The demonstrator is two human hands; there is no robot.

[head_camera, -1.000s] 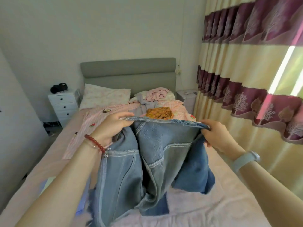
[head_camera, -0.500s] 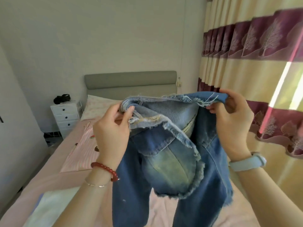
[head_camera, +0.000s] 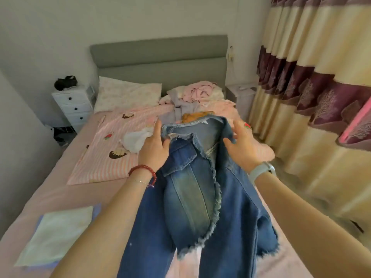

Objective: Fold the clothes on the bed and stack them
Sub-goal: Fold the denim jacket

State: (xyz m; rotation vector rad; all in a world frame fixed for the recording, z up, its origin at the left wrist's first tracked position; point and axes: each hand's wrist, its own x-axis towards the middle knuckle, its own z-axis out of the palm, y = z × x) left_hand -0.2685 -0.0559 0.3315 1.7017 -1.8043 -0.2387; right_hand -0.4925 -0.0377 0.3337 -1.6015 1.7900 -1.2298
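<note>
Left hand (head_camera: 153, 146) and right hand (head_camera: 244, 145) apparently grip denim jacket (head_camera: 200, 189).

- Denim jacket (head_camera: 200, 187): dark blue, faded yellowish-green panel at centre, pale frayed edges.
- Striped sheet (head_camera: 104, 157), at ten o'clock of the jacket: pink and white, brown and red motifs.
- Folded cloth (head_camera: 58, 231), at eight o'clock: pale green.
- Clothes heap (head_camera: 196, 95), at twelve o'clock: pink, lilac, mustard.
- Headboard (head_camera: 160, 57): grey.
- Curtain (head_camera: 321, 97), at two o'clock: cream and maroon bands, tree print.
- Bracelet (head_camera: 143, 171): red beads.
- Nightstand (head_camera: 73, 105): white, dark knobs.
</note>
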